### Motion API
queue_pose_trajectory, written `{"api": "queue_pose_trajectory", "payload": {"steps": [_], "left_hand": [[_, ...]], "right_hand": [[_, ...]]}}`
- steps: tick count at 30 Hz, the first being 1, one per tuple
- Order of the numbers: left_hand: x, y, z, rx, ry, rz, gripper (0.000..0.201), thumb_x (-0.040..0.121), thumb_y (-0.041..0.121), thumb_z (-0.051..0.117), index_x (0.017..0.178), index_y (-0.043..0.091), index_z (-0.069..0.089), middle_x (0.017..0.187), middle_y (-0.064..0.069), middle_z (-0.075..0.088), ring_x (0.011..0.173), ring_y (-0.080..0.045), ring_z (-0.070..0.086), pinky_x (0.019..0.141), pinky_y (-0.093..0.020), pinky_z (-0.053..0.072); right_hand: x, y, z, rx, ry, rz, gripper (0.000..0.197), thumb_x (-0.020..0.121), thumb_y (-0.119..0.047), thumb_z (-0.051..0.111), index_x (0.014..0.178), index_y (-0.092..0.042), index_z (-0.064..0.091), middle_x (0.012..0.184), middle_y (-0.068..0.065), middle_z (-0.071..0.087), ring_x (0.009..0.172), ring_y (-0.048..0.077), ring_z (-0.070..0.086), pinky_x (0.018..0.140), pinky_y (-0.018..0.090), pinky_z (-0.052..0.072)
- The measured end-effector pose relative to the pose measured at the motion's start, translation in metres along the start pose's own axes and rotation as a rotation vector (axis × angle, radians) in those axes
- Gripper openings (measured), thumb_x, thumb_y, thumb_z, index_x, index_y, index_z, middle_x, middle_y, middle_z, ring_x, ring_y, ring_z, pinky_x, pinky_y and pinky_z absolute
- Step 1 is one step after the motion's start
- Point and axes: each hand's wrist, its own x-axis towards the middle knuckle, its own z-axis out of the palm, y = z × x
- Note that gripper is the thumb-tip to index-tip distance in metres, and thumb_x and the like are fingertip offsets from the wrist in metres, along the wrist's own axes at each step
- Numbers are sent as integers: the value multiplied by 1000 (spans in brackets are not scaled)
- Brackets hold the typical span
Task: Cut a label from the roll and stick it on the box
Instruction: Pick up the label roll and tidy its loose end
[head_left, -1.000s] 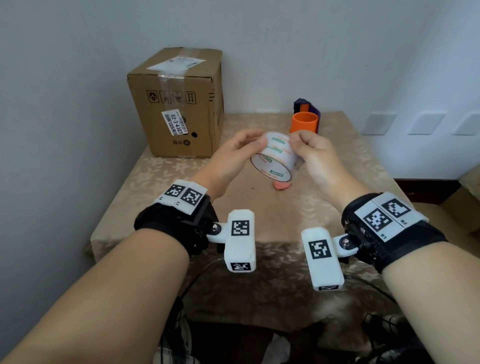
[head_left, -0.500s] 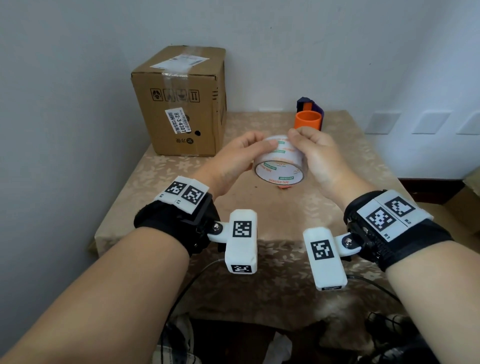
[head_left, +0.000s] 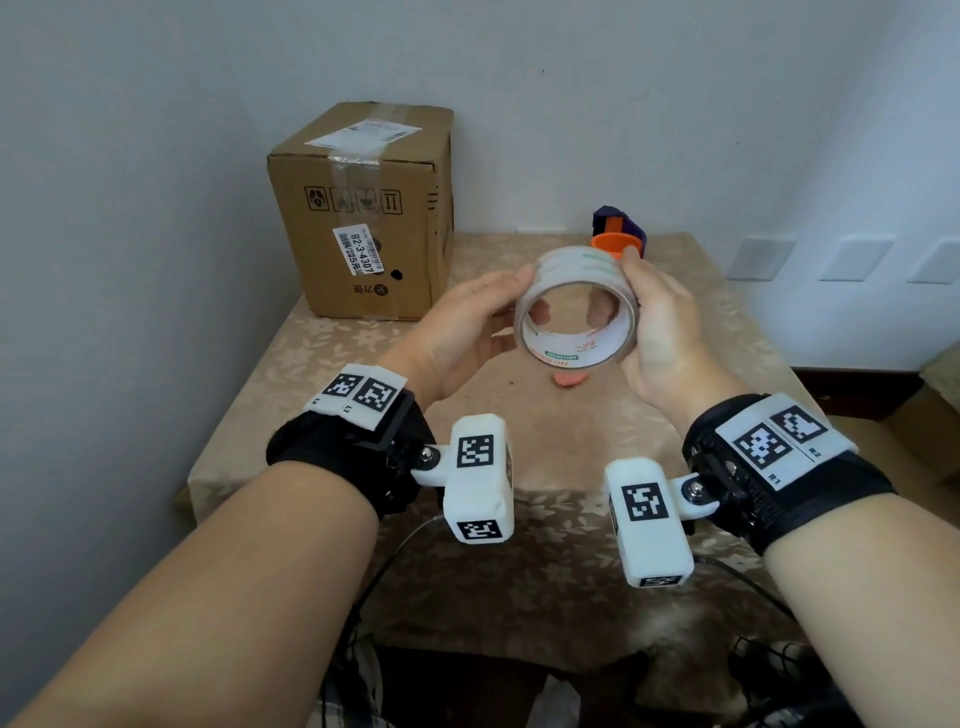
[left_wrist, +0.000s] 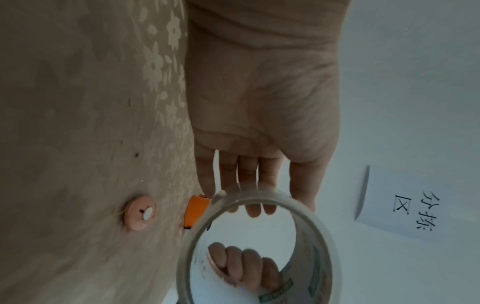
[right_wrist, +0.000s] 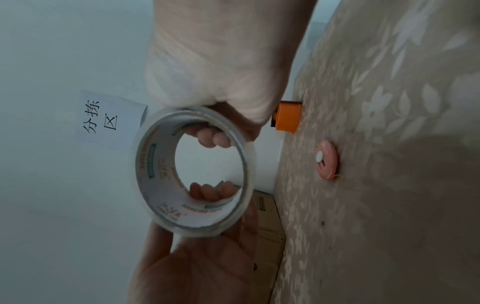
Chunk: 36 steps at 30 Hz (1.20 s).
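While you held the clear roll of printed tape with its white cardboard core (head_left: 575, 310) up in the air above the middle of the table, both of your hands were around it: your left hand (head_left: 457, 332) cupped its left side with fingers lying nearly straight along the outer wrap, and your right hand (head_left: 662, 332) gripped its right side with fingers curled over the far rim and into the hollow. The roll's open centre faced you. I judged it light and stiff, with a slick outer surface; the firm rim and core were the safest places to hold, while a fingernail would be needed to find the loose end, which I could not see. The brown cardboard box with white shipping labels (head_left: 363, 218) stood at the far left corner of the table, near both walls and well apart from the roll. The beige floral tablecloth (head_left: 363, 597) left open room between you and the box. A small pink round disc (head_left: 570, 378) lay on the cloth just below the roll, and an orange and purple tape cutter (head_left: 615, 236) sat at the far edge behind your right hand. The near table edge lay close under your wrists.
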Motion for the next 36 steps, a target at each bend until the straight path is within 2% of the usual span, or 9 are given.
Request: {"api": "queue_pose_trajectory", "payload": {"steps": [4, 9, 12, 16, 20, 25, 28, 32, 36], "left_hand": [[2, -1, 5, -245, 118, -17, 37, 99, 22, 44, 68, 11, 62, 60, -2, 53, 60, -16, 50, 71, -33, 45], [3, 3, 5, -556, 286, -64, 31, 96, 27, 43, 72, 11, 53, 66, -3, 45, 53, -15, 49, 57, -26, 53], [8, 2, 1, -321, 327, -54, 42, 96, 47, 44, 100, 10, 64, 91, -9, 62, 86, -23, 63, 87, -39, 54], [1, 0, 3, 254, 201, 51, 22, 95, 37, 51, 110, 24, 60, 97, 4, 64, 87, -11, 62, 83, -31, 49], [-3, 2, 4, 438, 97, 52, 41, 92, 41, 56, 130, 28, 50, 125, 2, 58, 112, -14, 58, 93, -31, 49], [-5, 5, -1, 444, 63, -139, 58, 88, 54, 54, 139, 33, 37, 126, 1, 58, 111, -17, 59, 94, -34, 48], [-4, 3, -5, 350, 91, -135, 52, 89, 50, 56, 135, 29, 45, 116, -1, 63, 104, -21, 64, 94, -36, 51], [-6, 6, -2, 239, 122, -162, 32, 92, 49, 50, 115, 28, 56, 104, -5, 64, 97, -26, 66, 91, -38, 53], [-6, 5, -1, 47, 114, -232, 47, 92, 56, 42, 110, 17, 62, 103, -12, 68, 93, -29, 69, 76, -37, 58]], "right_hand": [[-2, 3, 1, -82, -178, 43, 25, 94, -22, 49, 77, -16, 66, 67, -2, 64, 63, 10, 61, 69, 26, 46], [-7, -1, 7, -95, -335, 41, 18, 91, -21, 50, 80, -17, 64, 82, 4, 62, 75, 16, 58, 71, 28, 44], [-7, 0, 8, -88, -295, 41, 18, 90, -19, 51, 76, -17, 61, 78, 3, 62, 72, 15, 57, 71, 28, 44], [-9, 6, 6, -324, -249, 4, 18, 90, -16, 56, 73, -16, 60, 70, 0, 65, 67, 14, 61, 68, 26, 47], [-10, 9, 7, -442, -258, -11, 9, 92, -17, 55, 86, -12, 60, 78, 4, 65, 73, 18, 64, 69, 30, 50], [-12, 6, 9, -476, -289, -32, 8, 92, -14, 54, 88, -13, 61, 79, 4, 66, 74, 17, 64, 65, 27, 50], [-13, 6, 11, -465, -308, -44, 9, 92, -16, 55, 89, -16, 63, 81, 1, 67, 76, 13, 65, 69, 26, 50], [-11, 5, 12, -434, -322, -60, 13, 92, -15, 54, 96, -15, 66, 90, 3, 69, 89, 20, 64, 86, 36, 49], [-10, 3, 12, -396, -332, -78, 11, 87, -22, 57, 88, -19, 68, 82, -2, 70, 81, 13, 64, 82, 30, 47]]}}
